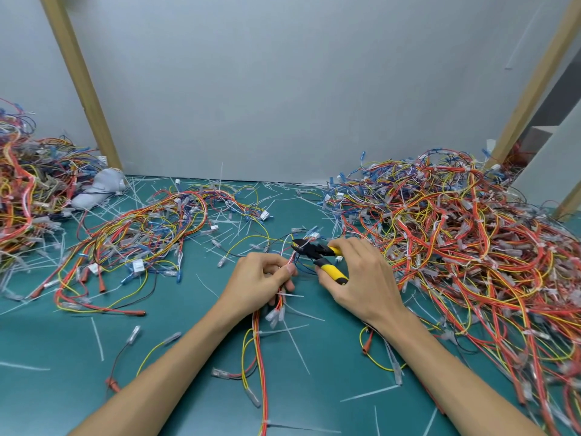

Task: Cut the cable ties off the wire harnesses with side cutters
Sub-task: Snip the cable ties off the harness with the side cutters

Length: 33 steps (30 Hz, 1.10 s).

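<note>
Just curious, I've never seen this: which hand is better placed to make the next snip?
The right hand. It grips the yellow-handled side cutters, their tips close to the wire harness that the left hand holds.

Wire heaps [456, 234] flank open mat [56, 335].

Mat [188, 357]: plain teal.
Side cutters [317, 251]: black head, yellow handles edged black.
Held harness [258, 324]: orange, red, yellow wires.
Harness pile [456, 240], right of the side cutters: mostly orange-red, flecks of yellow, blue, white.
Cable ties [371, 393]: translucent white.
Wall [283, 89]: pale grey.
</note>
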Each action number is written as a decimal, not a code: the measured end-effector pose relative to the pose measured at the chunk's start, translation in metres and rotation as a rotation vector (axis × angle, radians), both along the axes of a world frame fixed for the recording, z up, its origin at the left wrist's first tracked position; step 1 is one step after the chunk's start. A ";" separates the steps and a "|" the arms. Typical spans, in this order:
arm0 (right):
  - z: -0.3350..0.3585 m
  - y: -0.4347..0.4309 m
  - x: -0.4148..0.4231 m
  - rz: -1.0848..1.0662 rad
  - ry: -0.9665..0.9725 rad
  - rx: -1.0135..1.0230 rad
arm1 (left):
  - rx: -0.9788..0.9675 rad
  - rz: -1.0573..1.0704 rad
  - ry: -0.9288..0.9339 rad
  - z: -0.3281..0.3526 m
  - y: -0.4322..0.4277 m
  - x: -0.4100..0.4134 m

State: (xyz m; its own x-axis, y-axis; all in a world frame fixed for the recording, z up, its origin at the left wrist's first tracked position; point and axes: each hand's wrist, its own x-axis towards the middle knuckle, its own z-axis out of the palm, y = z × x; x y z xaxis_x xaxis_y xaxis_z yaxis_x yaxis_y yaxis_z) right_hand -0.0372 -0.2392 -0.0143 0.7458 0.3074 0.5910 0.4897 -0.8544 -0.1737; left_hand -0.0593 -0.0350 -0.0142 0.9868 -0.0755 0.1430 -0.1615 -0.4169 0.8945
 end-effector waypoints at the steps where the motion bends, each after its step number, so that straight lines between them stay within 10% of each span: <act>1: 0.001 0.000 -0.001 -0.004 -0.001 -0.020 | -0.002 0.000 0.003 0.000 0.000 -0.001; 33: 0.004 0.004 -0.007 -0.054 0.058 -0.067 | -0.062 -0.033 0.043 0.005 -0.001 -0.005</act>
